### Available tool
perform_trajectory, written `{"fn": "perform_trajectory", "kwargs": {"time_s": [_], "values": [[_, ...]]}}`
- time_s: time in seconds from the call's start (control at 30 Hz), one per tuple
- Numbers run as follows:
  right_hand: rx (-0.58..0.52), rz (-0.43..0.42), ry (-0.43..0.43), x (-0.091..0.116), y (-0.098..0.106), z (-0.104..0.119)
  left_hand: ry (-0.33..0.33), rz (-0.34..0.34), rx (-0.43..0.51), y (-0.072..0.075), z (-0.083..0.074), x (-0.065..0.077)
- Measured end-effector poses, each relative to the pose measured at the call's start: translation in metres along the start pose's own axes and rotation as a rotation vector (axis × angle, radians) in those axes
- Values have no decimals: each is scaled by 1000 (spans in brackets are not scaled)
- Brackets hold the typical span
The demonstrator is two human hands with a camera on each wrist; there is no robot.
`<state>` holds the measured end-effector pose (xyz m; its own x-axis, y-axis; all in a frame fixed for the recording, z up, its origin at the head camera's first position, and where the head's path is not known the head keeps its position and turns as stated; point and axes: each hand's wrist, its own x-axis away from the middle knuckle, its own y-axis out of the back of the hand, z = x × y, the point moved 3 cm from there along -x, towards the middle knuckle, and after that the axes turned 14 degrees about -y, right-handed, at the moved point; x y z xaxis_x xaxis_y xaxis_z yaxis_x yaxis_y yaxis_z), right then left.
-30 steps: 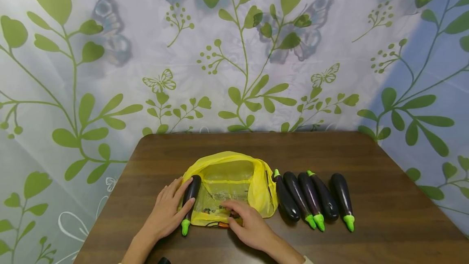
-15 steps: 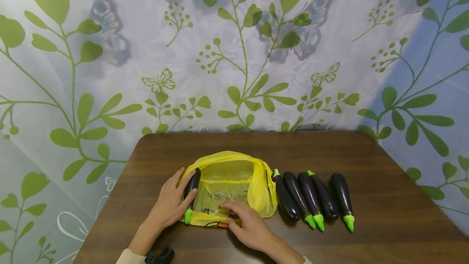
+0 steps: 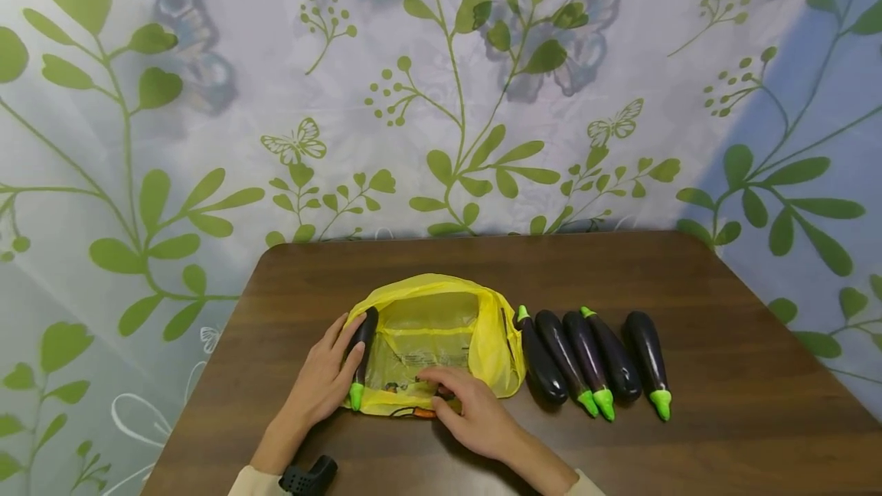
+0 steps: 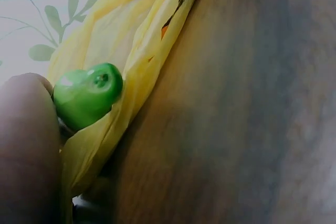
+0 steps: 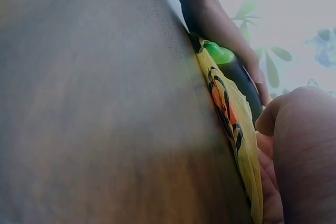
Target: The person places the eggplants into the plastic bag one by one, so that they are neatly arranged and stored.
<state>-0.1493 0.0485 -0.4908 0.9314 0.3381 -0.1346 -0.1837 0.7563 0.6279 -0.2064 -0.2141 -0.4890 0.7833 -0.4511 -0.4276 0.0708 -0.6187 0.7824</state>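
A yellow plastic bag (image 3: 427, 343) lies on the table with its mouth spread open toward me. At its left side my left hand (image 3: 320, 381) holds an eggplant (image 3: 364, 339), thumb on one side and fingers on the other. The eggplant lies inside the bag's left edge. Its green stem end (image 4: 86, 98) pokes up beside my thumb in the left wrist view. My right hand (image 3: 475, 416) has bent fingers at the bag's front edge and holds it; its fingertips are partly hidden. In the right wrist view, the bag's printed edge (image 5: 226, 103) runs up to the right thumb.
Several eggplants (image 3: 582, 350) lie in a row right of the bag, and one more eggplant (image 3: 646, 354) lies at the row's right end. The brown table (image 3: 723, 373) ends against a leaf-patterned cloth (image 3: 441, 113). A black band (image 3: 308, 475) sits at the left wrist.
My left hand has slid the eggplant away from me, so its green end now sits within the bag's front edge. The right hand has stayed in place. The head view has tilted slightly down.
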Motion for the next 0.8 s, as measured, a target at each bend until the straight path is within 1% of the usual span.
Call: {"fn": "perform_trajectory", "kwargs": {"time_s": [0.17,0.57,0.8], "values": [[11,-13,-5,2,3,3,-5,2,7,-1,-1,-2],[-3,-18,-21,4,1,4,0,8,-2,-1,0,1],[-3,-37,-5,4,3,5,2,-1,-11,1,0,1]]}}
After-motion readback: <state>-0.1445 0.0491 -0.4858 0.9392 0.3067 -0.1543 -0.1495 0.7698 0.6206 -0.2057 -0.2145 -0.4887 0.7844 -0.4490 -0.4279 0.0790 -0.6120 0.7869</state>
